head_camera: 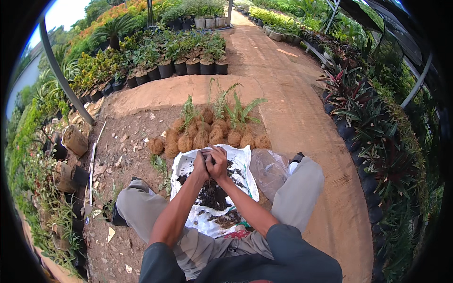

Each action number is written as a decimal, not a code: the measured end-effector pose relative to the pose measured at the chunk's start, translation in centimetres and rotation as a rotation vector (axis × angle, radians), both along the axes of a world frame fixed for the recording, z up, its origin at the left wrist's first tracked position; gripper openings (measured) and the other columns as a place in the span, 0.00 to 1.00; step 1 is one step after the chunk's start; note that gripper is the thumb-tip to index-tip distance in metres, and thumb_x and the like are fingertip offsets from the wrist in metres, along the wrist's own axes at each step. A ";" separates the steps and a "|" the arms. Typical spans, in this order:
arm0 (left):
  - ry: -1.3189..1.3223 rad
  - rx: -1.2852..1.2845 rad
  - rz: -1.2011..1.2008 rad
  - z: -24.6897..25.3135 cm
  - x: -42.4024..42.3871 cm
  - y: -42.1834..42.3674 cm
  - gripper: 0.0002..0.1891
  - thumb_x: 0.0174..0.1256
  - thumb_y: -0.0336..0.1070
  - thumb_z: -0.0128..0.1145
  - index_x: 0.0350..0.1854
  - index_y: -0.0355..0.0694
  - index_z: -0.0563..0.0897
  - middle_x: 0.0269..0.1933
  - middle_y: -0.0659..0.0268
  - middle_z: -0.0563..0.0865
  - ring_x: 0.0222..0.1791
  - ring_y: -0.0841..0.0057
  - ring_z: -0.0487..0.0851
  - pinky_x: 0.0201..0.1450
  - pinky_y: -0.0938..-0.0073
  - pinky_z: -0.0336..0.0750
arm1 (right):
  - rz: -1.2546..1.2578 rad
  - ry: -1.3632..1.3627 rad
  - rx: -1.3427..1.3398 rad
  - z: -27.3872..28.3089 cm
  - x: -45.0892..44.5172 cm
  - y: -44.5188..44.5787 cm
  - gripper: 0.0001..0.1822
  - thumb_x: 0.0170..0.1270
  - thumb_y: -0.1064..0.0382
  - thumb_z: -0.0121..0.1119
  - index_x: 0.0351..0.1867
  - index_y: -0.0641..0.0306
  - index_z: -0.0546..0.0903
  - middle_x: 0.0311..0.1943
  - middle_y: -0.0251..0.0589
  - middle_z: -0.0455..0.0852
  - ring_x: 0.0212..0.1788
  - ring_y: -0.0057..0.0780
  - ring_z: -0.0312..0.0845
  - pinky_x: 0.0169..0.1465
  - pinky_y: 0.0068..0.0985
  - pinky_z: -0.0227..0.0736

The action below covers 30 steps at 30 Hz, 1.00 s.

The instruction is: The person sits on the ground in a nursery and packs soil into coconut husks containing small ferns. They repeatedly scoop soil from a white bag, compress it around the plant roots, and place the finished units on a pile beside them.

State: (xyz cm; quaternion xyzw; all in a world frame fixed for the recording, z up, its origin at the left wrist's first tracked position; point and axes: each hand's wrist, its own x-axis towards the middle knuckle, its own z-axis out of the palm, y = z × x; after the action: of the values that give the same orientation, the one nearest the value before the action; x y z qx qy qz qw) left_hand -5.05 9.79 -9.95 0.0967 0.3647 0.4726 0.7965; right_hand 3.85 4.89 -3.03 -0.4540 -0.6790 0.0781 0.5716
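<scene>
My left hand (200, 165) and my right hand (216, 163) are pressed together, fingers curled, above a white woven sack (191, 219) spread on the ground between my legs. Whatever may lie between the palms is hidden by the fingers. Dark soil (213, 198) is heaped on the sack just below my wrists, with crumbs scattered around it. Beyond the sack's far edge sit several round bundles wrapped in brown fibre (216, 135), packed close together. Green fern fronds (241, 111) rise from some of them.
A clear plastic bag (267, 169) lies by my right knee. Loose fern fronds (161, 169) rest left of the sack. A black pot (118, 215) stands beside my left leg. Potted plants (193, 66) line the far side, and a concrete path (293, 116) runs along the right.
</scene>
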 end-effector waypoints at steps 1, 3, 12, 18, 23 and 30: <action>0.008 0.025 0.036 -0.8 -0.1 0.4 0.23 0.79 0.56 0.34 0.44 0.45 0.79 0.45 0.60 0.85 0.46 0.66 0.84 0.53 0.61 0.79 | 0.027 0.001 -0.043 0.3 0.0 0.5 0.12 0.65 0.62 0.52 0.38 0.62 0.87 0.42 0.40 0.90 0.58 0.42 0.80 0.68 0.38 0.60; 0.052 -0.033 0.004 -1.2 -1.3 0.5 0.28 0.79 0.59 0.29 0.49 0.45 0.79 0.47 0.60 0.86 0.48 0.65 0.85 0.55 0.59 0.80 | 0.126 0.064 -0.117 0.3 0.2 1.2 0.15 0.69 0.57 0.53 0.42 0.63 0.87 0.44 0.44 0.89 0.58 0.45 0.80 0.65 0.37 0.64; 0.041 -0.205 0.054 -0.8 -4.5 1.0 0.29 0.77 0.60 0.35 0.55 0.42 0.81 0.46 0.59 0.88 0.44 0.63 0.88 0.52 0.55 0.82 | 0.151 0.676 -0.563 -7.8 3.8 6.2 0.26 0.80 0.50 0.43 0.42 0.73 0.83 0.40 0.45 0.90 0.47 0.31 0.85 0.57 0.31 0.72; 0.358 -0.396 0.080 -7.8 -2.4 -1.3 0.28 0.76 0.58 0.41 0.55 0.37 0.80 0.49 0.57 0.87 0.52 0.65 0.85 0.55 0.59 0.79 | -0.025 0.135 -0.823 -18.6 9.2 4.8 0.21 0.76 0.51 0.49 0.45 0.70 0.83 0.41 0.55 0.89 0.48 0.47 0.85 0.53 0.36 0.75; 0.937 -0.073 -0.055 -15.4 -2.0 -4.9 0.23 0.74 0.51 0.50 0.52 0.32 0.82 0.47 0.54 0.87 0.49 0.62 0.85 0.53 0.61 0.76 | -0.028 -0.157 -0.894 -22.0 11.3 3.1 0.18 0.72 0.54 0.54 0.52 0.66 0.82 0.52 0.53 0.84 0.59 0.48 0.78 0.61 0.37 0.70; 1.319 0.375 -0.180 -18.3 -4.8 -0.9 0.24 0.75 0.49 0.50 0.63 0.36 0.77 0.64 0.50 0.78 0.65 0.56 0.75 0.67 0.62 0.67 | 0.028 -0.289 -0.710 -26.9 10.4 5.7 0.26 0.71 0.52 0.55 0.64 0.68 0.73 0.67 0.57 0.70 0.71 0.54 0.63 0.74 0.41 0.57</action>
State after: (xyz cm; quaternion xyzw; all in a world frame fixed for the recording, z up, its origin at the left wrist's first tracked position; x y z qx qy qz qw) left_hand -9.88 8.85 -28.28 0.5300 0.6755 0.3021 0.4142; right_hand 14.29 10.61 -29.88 -0.6209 -0.6893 0.2514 0.2760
